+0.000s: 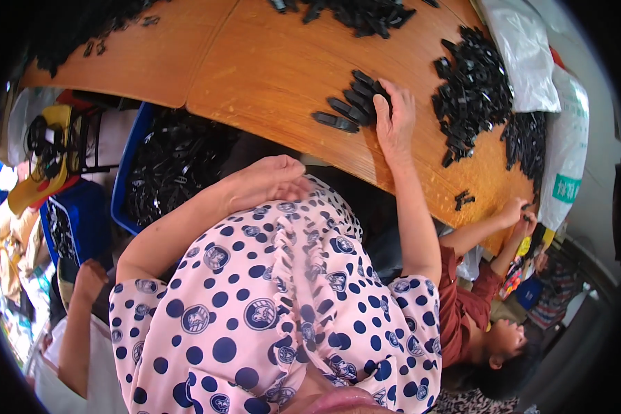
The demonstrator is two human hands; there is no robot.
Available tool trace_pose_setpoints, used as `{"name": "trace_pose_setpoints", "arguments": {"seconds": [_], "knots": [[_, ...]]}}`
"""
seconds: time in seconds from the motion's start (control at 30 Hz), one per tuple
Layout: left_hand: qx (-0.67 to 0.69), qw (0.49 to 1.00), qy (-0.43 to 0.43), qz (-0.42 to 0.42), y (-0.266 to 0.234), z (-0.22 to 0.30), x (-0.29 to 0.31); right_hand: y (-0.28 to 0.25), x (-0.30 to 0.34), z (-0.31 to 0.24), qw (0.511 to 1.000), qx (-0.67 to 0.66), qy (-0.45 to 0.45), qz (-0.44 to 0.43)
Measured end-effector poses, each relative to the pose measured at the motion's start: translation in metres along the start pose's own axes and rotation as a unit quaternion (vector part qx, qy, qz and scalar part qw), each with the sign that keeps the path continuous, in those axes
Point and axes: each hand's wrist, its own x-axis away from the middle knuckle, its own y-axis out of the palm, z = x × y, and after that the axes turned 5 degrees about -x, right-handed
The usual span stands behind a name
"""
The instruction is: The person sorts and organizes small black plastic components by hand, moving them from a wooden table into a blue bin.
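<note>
Fingers [405, 98] of the right hand [396, 127] bend over the far right end of a row of black pieces [335, 122]. These pieces are long, thin and dark, and at least 4 lie side by side on the brown table [269, 76], close to its near edge. They slant the same way, like steps.

The thumb is a little way apart from the other fingers, so the right hand is partly open. It touches the end of the row, but the fingers hide whether they grip 1 piece. The left hand [281, 179] is in front of the belly, with its fingers loosely curled and a bit blurry; whether it holds something, I cannot tell.

The pieces look like hard, smooth plastic with small shiny spots. The table is flat, shiny wood with pale scratches. To the right sits a big, bumpy heap of black bits [470, 93], beside a crinkly silver-white bag [524, 58]. A blue bin [124, 176] with straight sides is full of more black bits.
</note>
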Motion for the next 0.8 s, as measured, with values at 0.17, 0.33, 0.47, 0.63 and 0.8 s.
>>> {"name": "trace_pose_setpoints", "arguments": {"seconds": [0.17, 0.33, 0.47, 0.63, 0.8], "knots": [[0.379, 0.920, 0.000, -0.101, -0.008, -0.014, -0.038, 0.043, 0.006, -0.055, 0.999, -0.015, 0.027, -0.014], [0.514, 0.830, 0.043, -0.212, -0.014, -0.033, -0.047, 0.077, 0.014, -0.099, 0.997, -0.015, -0.048, -0.060], [0.466, 0.847, 0.214, -0.142, -0.045, -0.054, -0.010, 0.111, 0.002, -0.151, 0.982, -0.061, -0.107, -0.142], [0.401, 0.819, 0.410, -0.018, -0.098, -0.079, 0.048, 0.170, -0.014, -0.215, 0.944, -0.098, -0.237, -0.208], [0.398, 0.811, 0.390, 0.178, -0.190, -0.138, 0.062, 0.171, -0.032, -0.218, 0.914, -0.144, -0.300, -0.232]]}}
